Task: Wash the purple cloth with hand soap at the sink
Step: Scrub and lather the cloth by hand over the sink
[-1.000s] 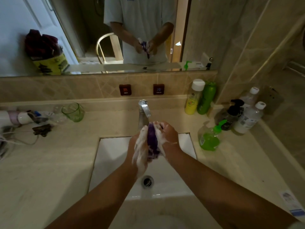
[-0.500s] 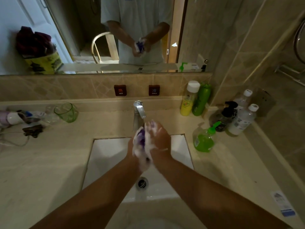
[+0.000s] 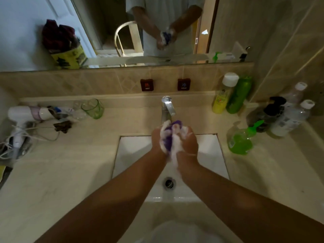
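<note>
Both forearms in from the near edge, converging over the white glossy rectangular basin (image 3: 133,155); round metal drain (image 3: 169,183) directly below the wrists. Left hand (image 3: 157,139) and right hand (image 3: 188,142) both curled tight round the bunched purple cloth (image 3: 168,137), held between the palms above the basin, just in front of the chrome tap (image 3: 167,109). Versus a second ago: cloth turned in the grip, less purple showing, foam coverage heavier across fingers and down the inner wrists. Reads as mid-scrub, lather well worked in; rinse not yet started, no water stream discernible from the spout. Cloth looks soft, soaked, crumpled into a wad; foam white, thick, clinging. Counter: pale beige stone-look slab (image 3: 70,172), smooth, matte. Right of basin, squat clear pump bottle of green liquid soap (image 3: 240,141); further back, tall yellow and green plastic bottles (image 3: 231,95) against the tiled wall. Left rear, translucent green tumbler (image 3: 93,108) and white hairdryer (image 3: 26,114) with tangled cord. Mirror (image 3: 26,32) above the tile upstand.
</note>
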